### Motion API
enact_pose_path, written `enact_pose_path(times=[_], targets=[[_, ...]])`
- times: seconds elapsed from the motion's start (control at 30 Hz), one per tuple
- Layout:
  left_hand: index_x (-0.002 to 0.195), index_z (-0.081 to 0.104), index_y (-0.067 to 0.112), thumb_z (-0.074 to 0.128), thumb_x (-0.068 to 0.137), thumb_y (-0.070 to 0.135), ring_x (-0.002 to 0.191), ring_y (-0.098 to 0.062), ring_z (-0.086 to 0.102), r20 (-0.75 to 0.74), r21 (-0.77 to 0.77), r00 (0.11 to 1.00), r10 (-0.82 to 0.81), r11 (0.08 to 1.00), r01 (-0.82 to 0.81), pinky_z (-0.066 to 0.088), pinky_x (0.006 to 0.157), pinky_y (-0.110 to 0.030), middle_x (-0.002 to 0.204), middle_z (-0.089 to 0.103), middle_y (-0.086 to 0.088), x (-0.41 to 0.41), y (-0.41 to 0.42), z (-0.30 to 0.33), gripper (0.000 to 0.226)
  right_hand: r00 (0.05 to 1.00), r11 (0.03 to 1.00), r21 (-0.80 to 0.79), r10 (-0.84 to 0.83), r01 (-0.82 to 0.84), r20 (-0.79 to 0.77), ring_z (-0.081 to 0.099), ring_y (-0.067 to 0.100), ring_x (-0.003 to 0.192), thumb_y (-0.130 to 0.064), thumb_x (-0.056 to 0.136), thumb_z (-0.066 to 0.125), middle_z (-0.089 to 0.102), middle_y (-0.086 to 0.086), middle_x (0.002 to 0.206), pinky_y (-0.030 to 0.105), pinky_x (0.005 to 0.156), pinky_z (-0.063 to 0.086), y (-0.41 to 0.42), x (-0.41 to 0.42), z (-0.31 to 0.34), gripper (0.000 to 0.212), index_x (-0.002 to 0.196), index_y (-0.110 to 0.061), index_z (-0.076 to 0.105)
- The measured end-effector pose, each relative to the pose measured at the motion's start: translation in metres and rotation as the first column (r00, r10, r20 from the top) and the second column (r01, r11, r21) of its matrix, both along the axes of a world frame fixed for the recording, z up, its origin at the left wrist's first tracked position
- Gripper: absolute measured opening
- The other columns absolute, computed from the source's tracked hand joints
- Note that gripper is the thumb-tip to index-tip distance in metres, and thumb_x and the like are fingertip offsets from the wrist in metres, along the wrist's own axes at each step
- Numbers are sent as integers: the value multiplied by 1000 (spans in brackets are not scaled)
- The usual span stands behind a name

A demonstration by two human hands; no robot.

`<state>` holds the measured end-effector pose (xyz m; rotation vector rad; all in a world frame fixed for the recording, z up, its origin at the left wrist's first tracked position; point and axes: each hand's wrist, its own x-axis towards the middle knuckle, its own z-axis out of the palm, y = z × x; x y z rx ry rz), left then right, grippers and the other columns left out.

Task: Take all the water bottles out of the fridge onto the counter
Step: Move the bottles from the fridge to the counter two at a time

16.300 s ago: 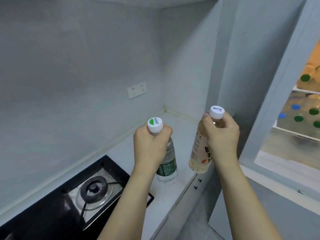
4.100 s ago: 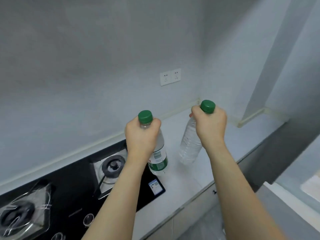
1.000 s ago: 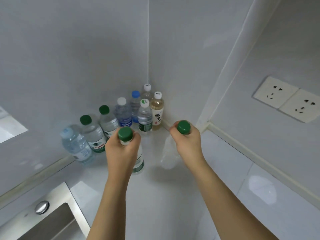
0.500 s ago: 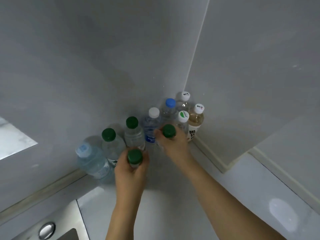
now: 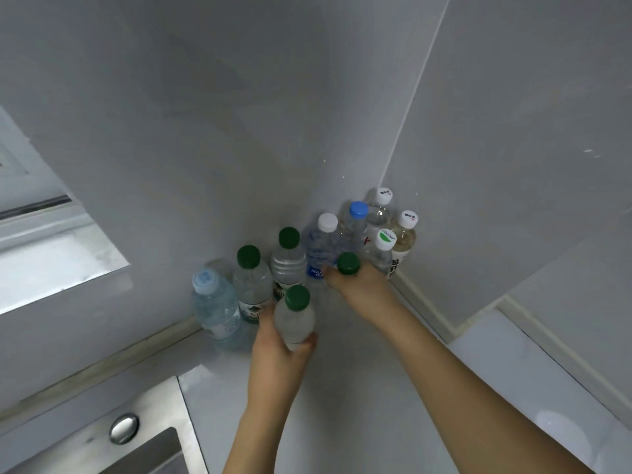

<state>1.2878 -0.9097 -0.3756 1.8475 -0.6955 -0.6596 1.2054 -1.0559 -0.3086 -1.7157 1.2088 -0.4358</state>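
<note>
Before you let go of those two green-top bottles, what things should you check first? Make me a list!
1. Left hand grips its green-cap bottle: ok.
2. Right hand grips its green-cap bottle near the top: ok.
3. Both bottles upright: ok, as far as the caps show.
4. Bottoms resting on the counter: cannot tell, the hands hide them.
5. Bare counter in front of the bottle cluster for more bottles: ok.
6. Neighbours safe from being knocked: not ok, the right hand sits tight against the white-cap bottle.
</note>
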Motion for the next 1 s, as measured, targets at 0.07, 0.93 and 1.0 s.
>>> enact_pose_path(times=[0.07,0.93,1.0], targets=[[132,45,26,79,77,22,108,-18,61,-16,72,1000,14,997,-13,43,79,-23,118,61,6,0,1,-10,65,998,999,40,12,-10,-65,64,16,82,-51,82,62,69,-3,84,34,80,54,-1,-3,0,25,83,-26,66],[133,48,19,73,83,24,108,-28,63,46,95,989,139,985,-142,55,84,-38,123,64,-4,-15,-46,-43,55,975,931,358,-137,66,177,57,-6,92,-38,90,66,66,-17,110,20,72,44,10,-14,-20,13,102,-37,62],[132,48,16,73,85,24,109,-30,62,36,97,993,114,988,-117,53,85,-39,124,63,-7,-13,-43,-38,54,979,939,335,-129,70,156,57,-1,93,-33,94,60,65,-9,117,19,70,43,18,-30,-20,22,116,-30,60]])
